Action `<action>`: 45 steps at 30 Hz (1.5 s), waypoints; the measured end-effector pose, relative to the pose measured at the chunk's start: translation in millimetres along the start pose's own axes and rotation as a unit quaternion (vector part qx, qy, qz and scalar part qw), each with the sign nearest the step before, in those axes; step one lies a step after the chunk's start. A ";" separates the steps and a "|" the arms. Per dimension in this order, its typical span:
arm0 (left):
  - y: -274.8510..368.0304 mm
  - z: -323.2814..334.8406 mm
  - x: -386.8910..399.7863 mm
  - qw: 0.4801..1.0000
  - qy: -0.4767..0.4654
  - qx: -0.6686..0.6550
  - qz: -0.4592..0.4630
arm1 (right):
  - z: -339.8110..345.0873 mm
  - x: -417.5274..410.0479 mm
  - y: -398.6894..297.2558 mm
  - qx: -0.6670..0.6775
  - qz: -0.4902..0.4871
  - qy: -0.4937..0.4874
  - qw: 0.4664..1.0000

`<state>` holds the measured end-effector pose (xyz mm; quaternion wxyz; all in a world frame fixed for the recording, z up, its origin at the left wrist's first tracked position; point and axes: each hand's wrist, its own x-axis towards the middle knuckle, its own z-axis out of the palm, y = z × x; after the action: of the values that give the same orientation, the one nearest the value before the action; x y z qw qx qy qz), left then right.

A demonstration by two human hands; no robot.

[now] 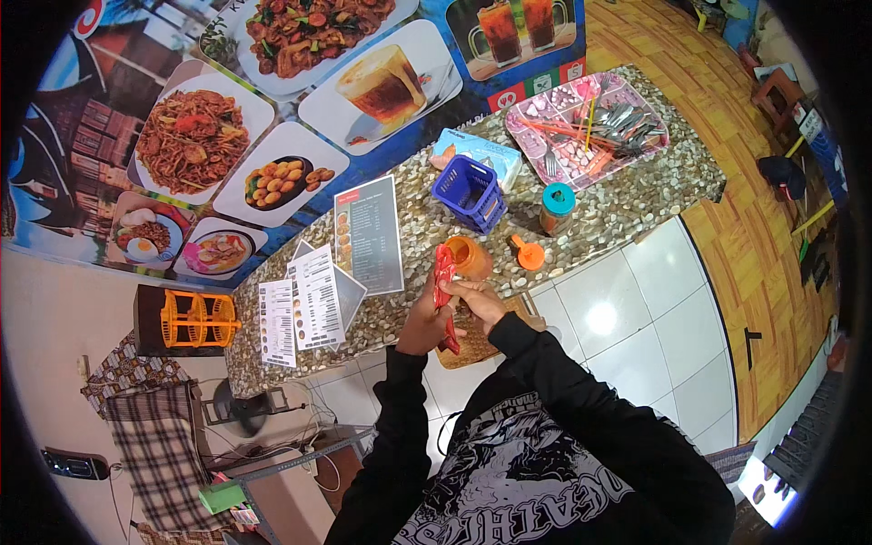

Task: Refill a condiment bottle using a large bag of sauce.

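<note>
Both hands meet at the near edge of a pebble-patterned counter [415, 225]. Between them is a red plastic packet [445, 272], upright and crumpled. My left hand [421, 320] grips its side, and my right hand [480, 302] pinches it with thumb and fingers. Just behind the hands stands an open orange jar [473, 257]. To its right lies an orange lid with a spout or handle [529, 253]. A clear jar with a teal lid [558, 204] stands farther back, beside an empty purple plastic basket [470, 194].
A pink tray [586, 180] holds forks, spoons and straws. A tissue pack [490, 153] lies behind the basket. Printed menus [371, 238] lie on the left of the counter. An orange rack [197, 319] stands at the far left end. A woven stool seat [470, 351] is below the hands.
</note>
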<state>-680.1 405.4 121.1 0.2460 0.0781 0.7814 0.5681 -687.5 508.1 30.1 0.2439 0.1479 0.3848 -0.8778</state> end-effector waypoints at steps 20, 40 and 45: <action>-39.4 1.4 5.8 0.982 0.155 0.101 0.036 | 2.6 -1.9 9.1 -0.319 -0.244 0.152 0.903; -57.8 5.3 13.3 0.942 0.263 0.183 0.103 | 11.8 -11.1 1.4 -0.055 -0.092 -0.082 0.991; -58.7 8.5 16.9 0.928 0.280 0.219 0.109 | 15.6 -4.1 9.8 -0.019 -0.095 0.003 0.995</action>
<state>-681.4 399.3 59.8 -0.0696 0.0523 0.9101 0.4051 -679.9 491.9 36.4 0.1613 0.1090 0.4148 -0.8888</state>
